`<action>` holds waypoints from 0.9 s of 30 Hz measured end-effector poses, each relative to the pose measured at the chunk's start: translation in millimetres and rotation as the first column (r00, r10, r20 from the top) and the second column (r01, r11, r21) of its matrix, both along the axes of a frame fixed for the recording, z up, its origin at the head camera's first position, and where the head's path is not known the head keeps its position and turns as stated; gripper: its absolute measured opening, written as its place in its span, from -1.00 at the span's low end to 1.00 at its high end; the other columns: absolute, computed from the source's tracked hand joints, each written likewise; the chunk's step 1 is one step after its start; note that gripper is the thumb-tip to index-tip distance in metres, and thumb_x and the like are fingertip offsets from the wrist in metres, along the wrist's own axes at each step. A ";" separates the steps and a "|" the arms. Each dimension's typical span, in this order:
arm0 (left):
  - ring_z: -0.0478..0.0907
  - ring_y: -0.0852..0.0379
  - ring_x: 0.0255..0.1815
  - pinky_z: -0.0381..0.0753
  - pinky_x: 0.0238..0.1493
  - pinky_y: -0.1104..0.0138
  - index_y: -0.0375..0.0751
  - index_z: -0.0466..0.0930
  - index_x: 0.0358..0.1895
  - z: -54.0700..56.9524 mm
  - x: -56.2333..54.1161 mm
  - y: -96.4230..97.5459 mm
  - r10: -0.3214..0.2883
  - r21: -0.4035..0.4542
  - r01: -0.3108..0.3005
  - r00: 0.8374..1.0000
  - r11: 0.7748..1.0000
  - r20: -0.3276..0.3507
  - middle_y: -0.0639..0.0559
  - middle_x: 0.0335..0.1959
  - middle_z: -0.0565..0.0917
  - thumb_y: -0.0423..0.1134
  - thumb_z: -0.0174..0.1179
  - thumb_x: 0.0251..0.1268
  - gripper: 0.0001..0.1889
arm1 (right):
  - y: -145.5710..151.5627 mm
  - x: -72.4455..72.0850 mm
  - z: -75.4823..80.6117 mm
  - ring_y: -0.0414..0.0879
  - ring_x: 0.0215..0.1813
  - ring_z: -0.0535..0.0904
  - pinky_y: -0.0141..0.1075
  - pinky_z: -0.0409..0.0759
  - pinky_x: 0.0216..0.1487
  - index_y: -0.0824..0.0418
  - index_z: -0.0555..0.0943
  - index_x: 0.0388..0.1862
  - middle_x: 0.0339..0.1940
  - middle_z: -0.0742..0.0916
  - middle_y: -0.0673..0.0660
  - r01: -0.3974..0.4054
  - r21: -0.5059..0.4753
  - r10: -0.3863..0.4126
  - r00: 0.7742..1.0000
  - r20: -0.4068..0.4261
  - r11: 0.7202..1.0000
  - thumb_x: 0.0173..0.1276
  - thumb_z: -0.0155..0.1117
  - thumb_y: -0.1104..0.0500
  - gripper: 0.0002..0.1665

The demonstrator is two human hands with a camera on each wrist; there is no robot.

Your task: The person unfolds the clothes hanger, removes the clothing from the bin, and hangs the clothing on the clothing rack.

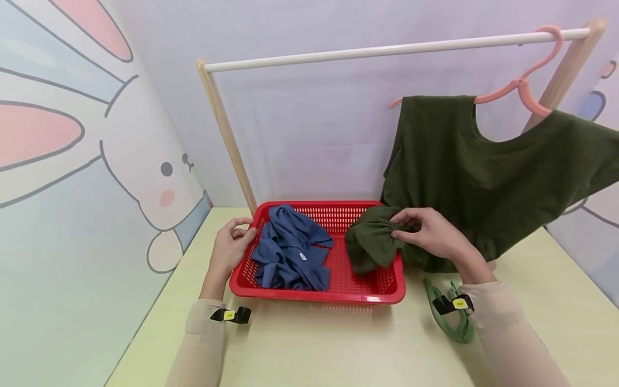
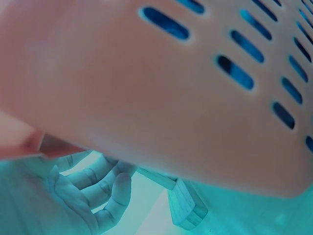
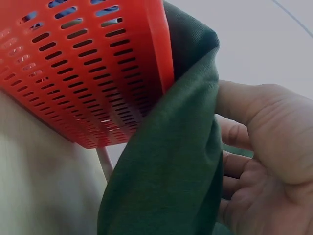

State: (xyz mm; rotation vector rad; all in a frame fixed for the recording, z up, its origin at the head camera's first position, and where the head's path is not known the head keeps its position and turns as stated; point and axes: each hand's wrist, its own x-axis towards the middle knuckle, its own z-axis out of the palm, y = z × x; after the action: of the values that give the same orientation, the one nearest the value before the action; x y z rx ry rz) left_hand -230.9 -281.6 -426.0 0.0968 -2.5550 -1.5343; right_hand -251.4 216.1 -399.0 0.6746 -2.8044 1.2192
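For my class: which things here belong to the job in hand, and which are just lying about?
Seem part of the job:
green cloth, held by the right hand
basket, left hand at its rim
blue cloth in the basket
green shirt on the pink hanger, perhaps the same cloth
rack

Apparently just lying about:
green loop on the table, partly hidden

It looks like a child's room or a staged booth; a cartoon rabbit (image 1: 130, 172) covers much of the left wall (image 1: 63, 269). A clothes rail (image 1: 367, 52) stands on the bench (image 1: 338, 349).
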 end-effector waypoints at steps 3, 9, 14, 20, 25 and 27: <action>0.76 0.12 -0.14 0.70 -0.06 0.48 -0.12 0.61 0.43 0.2 -0.3 -0.3 -0.001 0.004 0.001 1.000 1.000 -0.001 -0.24 -0.01 0.85 -0.04 0.31 0.70 -0.58 | -1.2 0.3 -0.7 0.02 -0.07 0.67 -0.32 0.69 -0.05 0.07 0.85 0.04 -0.11 0.83 0.03 0.011 -0.008 -0.011 1.000 -0.009 1.000 0.49 0.63 0.07 -0.77; 0.77 0.13 -0.14 0.70 -0.08 0.48 -0.13 0.62 0.43 0.2 -0.5 -0.8 -0.002 0.012 0.001 1.000 1.000 0.003 -0.28 0.01 0.85 -0.06 0.31 0.70 -0.59 | -2.3 1.4 1.1 0.01 -0.11 0.69 -0.32 0.69 -0.07 0.05 0.88 -0.01 -0.13 0.85 0.02 0.024 -0.014 -0.024 0.999 -0.021 1.000 0.49 0.63 0.08 -0.83; 0.77 0.12 -0.14 0.71 -0.08 0.47 -0.11 0.62 0.43 0.4 -1.5 -0.3 0.003 0.016 -0.003 1.000 1.000 0.004 -0.28 0.02 0.84 -0.06 0.30 0.71 -0.59 | -1.8 5.1 9.4 0.02 -0.12 0.68 -0.34 0.69 -0.09 0.08 0.88 -0.01 -0.14 0.85 0.04 0.061 -0.019 -0.062 0.997 -0.051 0.998 0.50 0.61 0.11 -0.84; 0.77 0.12 -0.13 0.71 -0.07 0.48 -0.11 0.62 0.43 1.1 -1.1 0.6 0.006 0.010 -0.006 1.000 1.000 0.005 -0.26 0.01 0.84 -0.04 0.31 0.70 -0.58 | 4.4 11.1 21.1 -0.02 -0.16 0.69 -0.45 0.65 -0.14 0.12 0.87 0.01 -0.14 0.86 0.08 0.124 -0.064 -0.132 0.982 -0.138 0.990 0.50 0.61 0.14 -0.83; 0.77 0.11 -0.13 0.70 -0.08 0.49 -0.10 0.62 0.43 2.1 0.0 0.7 0.007 0.009 -0.007 1.000 1.000 0.010 -0.26 0.02 0.84 -0.03 0.31 0.70 -0.58 | 16.2 17.6 30.8 -0.16 -0.20 0.67 -0.52 0.62 -0.20 0.17 0.86 0.06 -0.10 0.87 0.13 0.174 -0.130 -0.198 0.958 -0.205 0.976 0.49 0.61 0.16 -0.77; 0.77 0.11 -0.13 0.70 -0.08 0.49 -0.10 0.62 0.43 2.3 0.5 0.6 0.006 0.012 -0.006 1.000 1.000 0.014 -0.26 0.02 0.84 -0.03 0.31 0.70 -0.58 | 22.9 20.0 34.6 -0.20 -0.23 0.65 -0.52 0.60 -0.23 0.18 0.86 0.08 -0.10 0.87 0.12 0.208 -0.159 -0.240 0.945 -0.222 0.965 0.49 0.61 0.17 -0.75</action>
State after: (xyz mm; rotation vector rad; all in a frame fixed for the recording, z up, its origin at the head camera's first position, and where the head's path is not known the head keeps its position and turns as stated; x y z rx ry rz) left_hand -230.4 -281.0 -423.7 0.1173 -2.5541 -1.5521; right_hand -231.4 239.0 -364.4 0.4443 -2.4950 1.1825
